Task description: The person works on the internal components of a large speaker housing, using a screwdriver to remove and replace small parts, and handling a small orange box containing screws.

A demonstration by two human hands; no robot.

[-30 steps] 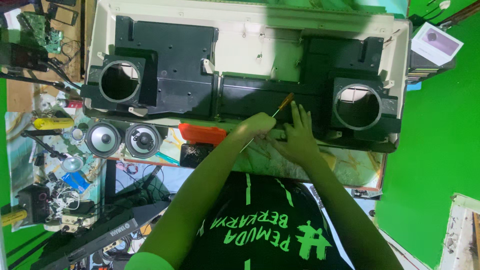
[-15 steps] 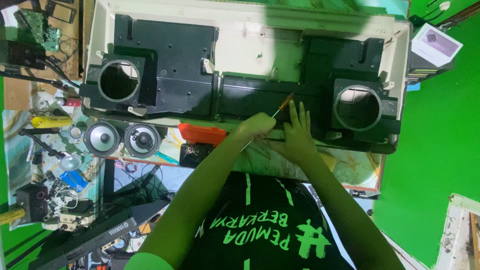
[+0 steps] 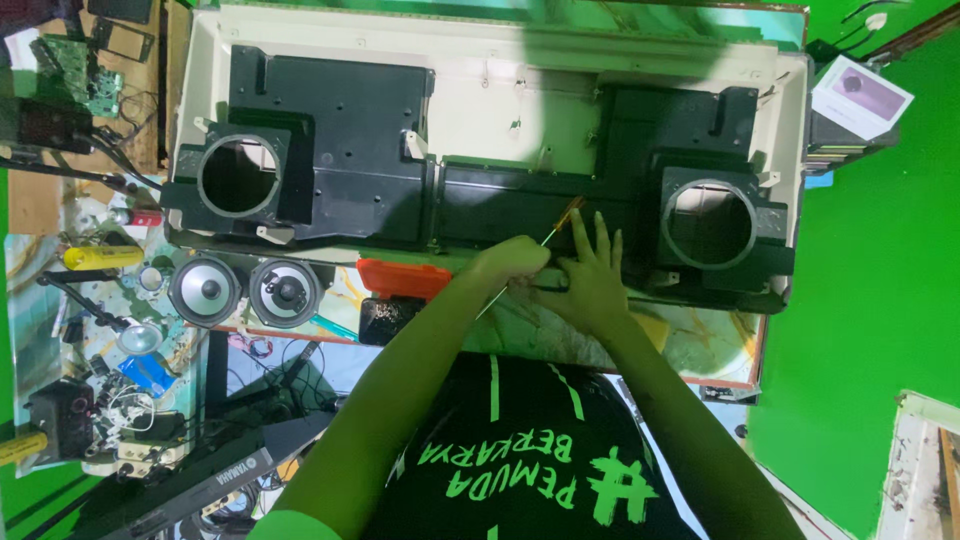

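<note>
Near the frame's centre, the left hand (image 3: 512, 262) has its grip closed around a thin screwdriver (image 3: 548, 238), whose amber end lies on the black speaker housing (image 3: 340, 150). The right hand (image 3: 592, 282) rests just beside it, fingers spread flat, holding nothing. Two loose speakers (image 3: 245, 291) lie at the left.

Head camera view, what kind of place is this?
Probably an electronics repair bench: an opened speaker housing with empty round cut-outs, two loose speaker drivers, a green circuit board. The left hand holds a screwdriver.
</note>
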